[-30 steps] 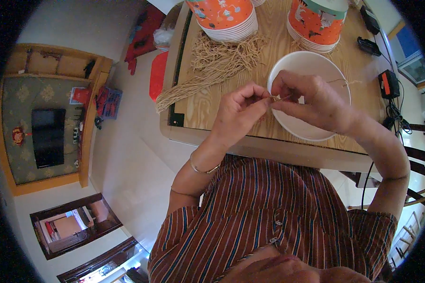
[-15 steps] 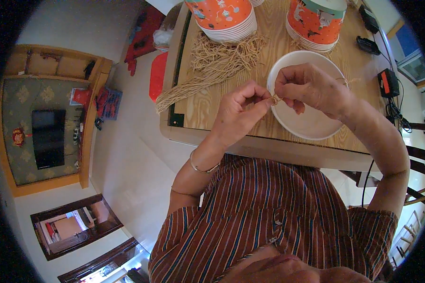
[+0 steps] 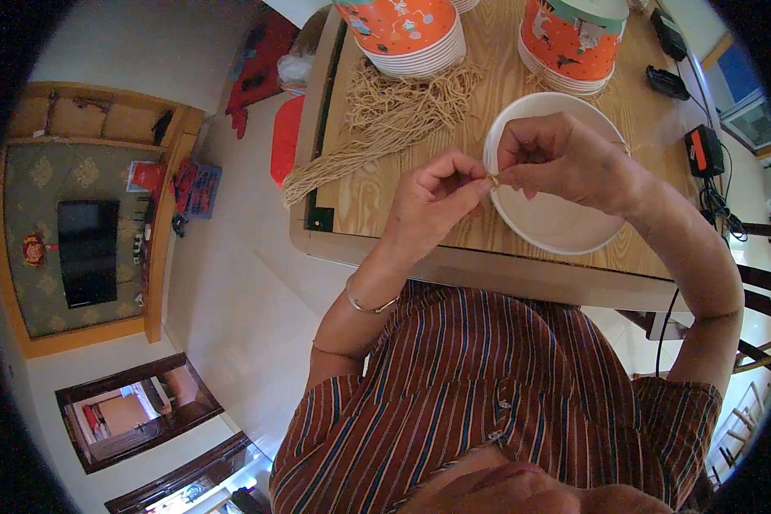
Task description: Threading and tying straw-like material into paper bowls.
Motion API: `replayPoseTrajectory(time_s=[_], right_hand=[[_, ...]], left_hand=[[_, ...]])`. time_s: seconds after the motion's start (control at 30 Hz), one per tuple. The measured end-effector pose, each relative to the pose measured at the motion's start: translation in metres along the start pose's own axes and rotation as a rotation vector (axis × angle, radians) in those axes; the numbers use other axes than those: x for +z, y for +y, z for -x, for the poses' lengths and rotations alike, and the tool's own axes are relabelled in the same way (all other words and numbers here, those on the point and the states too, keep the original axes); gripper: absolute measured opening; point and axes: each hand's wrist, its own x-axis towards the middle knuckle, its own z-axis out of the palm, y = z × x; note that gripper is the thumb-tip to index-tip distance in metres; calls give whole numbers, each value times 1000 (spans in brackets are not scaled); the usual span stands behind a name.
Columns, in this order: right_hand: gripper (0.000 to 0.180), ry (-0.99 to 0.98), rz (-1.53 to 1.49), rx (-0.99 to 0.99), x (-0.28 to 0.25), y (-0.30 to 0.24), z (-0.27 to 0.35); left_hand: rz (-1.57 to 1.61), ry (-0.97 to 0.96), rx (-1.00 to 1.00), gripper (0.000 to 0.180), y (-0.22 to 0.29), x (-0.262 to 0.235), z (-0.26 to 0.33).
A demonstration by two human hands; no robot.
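1. In the head view we take the white bowl as our landmark; it stands on the wood-grained bench, its mouth facing up.
2. We see the left grip just left of the bowl, thumb and forefinger pinched together on a small tan strand.
3. We see the right grip above the bowl, covering part of its mouth; its thumb and forefinger are closed on the same strand, and the two sets of fingertips nearly meet.
4. The strand itself is at the bowl's left rim, held above it; we cannot tell how it is looped, since the fingers hide most of it.
5. At the bowl's right rim we make out another thin piece of cord.
6. Left of the bowl we find a bundle of tan cords, its straight tail pointing away from the bowl and its loose, curly part lying farther back.
7. Beyond the bowl and to its left, we see an orange-patterned stack of paper tubs against the curly cords; a second orange stack stands directly beyond the bowl.
8. Right of the bowl we note a black-and-orange box with dark cables beside it, and a black device farther back.
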Motion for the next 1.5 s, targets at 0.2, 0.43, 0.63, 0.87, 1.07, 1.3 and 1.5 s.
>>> replayPoseTrajectory(time_s=[0.2,0.43,0.63,0.87,1.07,1.3,1.5], right_hand=[[11,42,91,-40,1,-4,0],[7,60,115,63,-1,-9,0],[7,67,75,16,0,-5,-1],[13,95,109,-49,1,0,-1],[8,66,180,36,4,-8,-3],[8,62,216,-7,10,-3,-6],[8,133,325,-115,18,-5,-3]], left_hand=[[-24,2,76,6,-10,-5,0],[-12,-4,104,6,-14,-7,-2],[-119,-19,209,7,-17,-11,-3],[-13,23,179,9,-26,-12,1],[-511,116,563,13,-35,-19,2],[-671,166,584,14,-33,-3,6],[-745,184,623,17,-31,7,5]])
